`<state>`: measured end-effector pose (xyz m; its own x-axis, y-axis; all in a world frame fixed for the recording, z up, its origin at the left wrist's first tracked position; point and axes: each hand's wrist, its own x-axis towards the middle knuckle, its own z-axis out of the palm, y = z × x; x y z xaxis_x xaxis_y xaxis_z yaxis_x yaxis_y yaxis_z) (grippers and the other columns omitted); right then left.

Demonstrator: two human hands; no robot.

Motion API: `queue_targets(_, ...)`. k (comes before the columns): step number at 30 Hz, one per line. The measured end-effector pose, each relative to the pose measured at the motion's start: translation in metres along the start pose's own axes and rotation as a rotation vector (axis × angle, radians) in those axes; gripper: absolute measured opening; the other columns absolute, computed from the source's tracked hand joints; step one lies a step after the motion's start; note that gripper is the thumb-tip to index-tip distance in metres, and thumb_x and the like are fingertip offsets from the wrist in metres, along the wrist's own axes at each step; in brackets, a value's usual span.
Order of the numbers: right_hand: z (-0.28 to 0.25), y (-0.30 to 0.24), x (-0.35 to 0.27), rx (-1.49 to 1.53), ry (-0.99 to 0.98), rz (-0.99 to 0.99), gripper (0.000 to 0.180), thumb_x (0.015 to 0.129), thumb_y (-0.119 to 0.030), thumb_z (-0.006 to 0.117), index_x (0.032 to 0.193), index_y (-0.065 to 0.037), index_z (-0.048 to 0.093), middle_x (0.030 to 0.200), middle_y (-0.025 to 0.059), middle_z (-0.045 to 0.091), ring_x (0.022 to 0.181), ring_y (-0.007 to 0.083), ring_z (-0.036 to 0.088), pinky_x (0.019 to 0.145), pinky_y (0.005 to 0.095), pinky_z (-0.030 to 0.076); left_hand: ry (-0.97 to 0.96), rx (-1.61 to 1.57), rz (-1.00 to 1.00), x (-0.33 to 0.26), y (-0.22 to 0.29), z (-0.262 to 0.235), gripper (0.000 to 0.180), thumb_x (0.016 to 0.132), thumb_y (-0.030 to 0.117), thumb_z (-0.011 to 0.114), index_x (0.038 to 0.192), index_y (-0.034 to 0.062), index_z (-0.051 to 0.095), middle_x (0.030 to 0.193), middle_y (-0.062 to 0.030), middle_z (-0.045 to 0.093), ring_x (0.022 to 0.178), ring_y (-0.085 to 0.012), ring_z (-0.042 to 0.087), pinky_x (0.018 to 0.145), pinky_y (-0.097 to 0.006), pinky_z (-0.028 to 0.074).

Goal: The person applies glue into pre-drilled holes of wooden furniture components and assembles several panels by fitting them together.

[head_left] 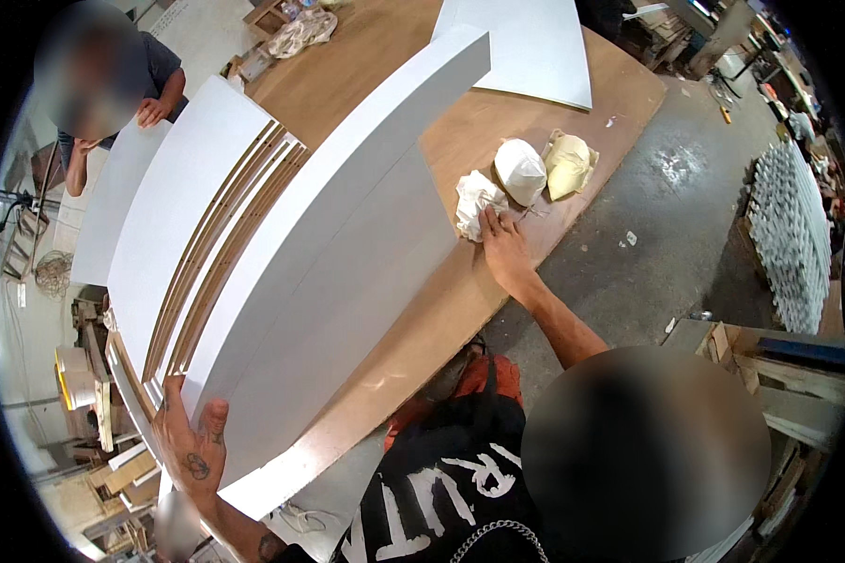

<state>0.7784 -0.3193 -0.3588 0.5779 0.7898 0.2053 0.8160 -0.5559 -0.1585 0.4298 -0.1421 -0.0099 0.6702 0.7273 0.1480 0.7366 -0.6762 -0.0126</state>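
Observation:
A long curved white panel [347,141] stands on edge across the brown worktable, its broad side toward me. At its near left end is my left hand [192,441], thumb against the broad side and fingers over the top edge, partly hidden. My right hand [502,239] has its fingers closed on a crumpled white wad [477,199] near the table's right edge. Right beside that wad sit a rounded white bundle [520,172] and a cream-coloured bundle [570,165]. Whether these are cloth or paper I cannot tell.
Left of the panel lie curved white pieces [174,178] with narrow brown-edged strips [239,235]. A flat white sheet [530,47] rests at the far end of the table [620,94]. A co-worker [150,84] stands far left. Stacked grey metal lengths [789,235] and timber [798,389] stand on the right.

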Motion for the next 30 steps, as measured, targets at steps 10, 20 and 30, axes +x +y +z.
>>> queue_targets(10, 0.002, 0.028, 0.023, 0.103, -0.181, -0.188, 0.027, 0.076, -0.008, 0.051, 0.100, 0.000, 0.061, 0.105, 0.0143, 0.061, 0.107, 0.0268, 0.051, 0.089, 0.0397, 0.042, -0.011, -0.126, -0.055, 0.005, 0.009, -0.003, 0.076, 0.078, 0.073, 0.045, 0.095, -0.0007, 0.051, 0.064, -0.0188, 0.056, 0.059, -0.0358, 0.061, 0.053, -0.041, 0.045)
queue_targets(20, -0.018, 0.017, 0.039, 0.131, -0.225, -0.236, 0.025, 0.074, -0.005, 0.053, 0.097, 0.000, 0.061, 0.104, 0.0195, 0.059, 0.104, 0.0347, 0.053, 0.087, 0.0431, 0.044, 0.016, -0.173, -0.050, -0.013, -0.020, 0.002, 0.058, 0.079, 0.060, 0.057, 0.099, 0.0053, 0.057, 0.076, -0.0101, 0.064, 0.062, -0.0279, 0.062, 0.062, -0.040, 0.047)
queue_targets(30, -0.120, 0.034, 0.062, 0.425, 0.003, 0.155, 0.038, 0.093, -0.033, 0.054, 0.075, 0.000, 0.056, 0.061, 0.0053, 0.053, 0.057, 0.0168, 0.052, 0.054, 0.0309, 0.044, 0.267, -0.594, -0.346, -0.057, -0.111, -0.011, 0.017, 0.091, 0.015, 0.056, 0.086, -0.0011, 0.060, 0.066, -0.0088, 0.061, 0.061, -0.0141, 0.059, 0.058, -0.028, 0.046)
